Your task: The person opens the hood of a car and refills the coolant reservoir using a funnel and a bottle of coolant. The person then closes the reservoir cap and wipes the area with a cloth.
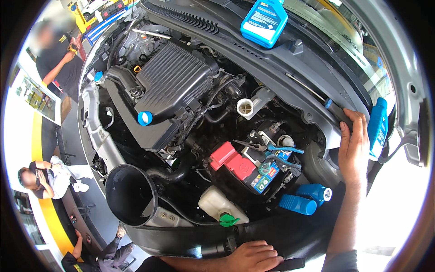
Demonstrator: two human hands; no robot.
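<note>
At the right, my right hand is closed around the handle end of a long screwdriver. The screwdriver lies along the cowl edge, its thin shaft reaching up and left. My left hand rests at the front edge of the engine bay, fingers curled. A dark strip sticks out beyond its fingers; what it is I cannot make out. Between my hands, pliers with blue handles lie on the car battery, beside its red terminal cover. Behind the battery, a white reservoir stands uncapped.
Blue bottles stand or lie on the cowl, by the right fender and near the battery. A blue cap sits by the ribbed engine cover. A wide black funnel-like opening and a green-capped tank are in front. People are at left.
</note>
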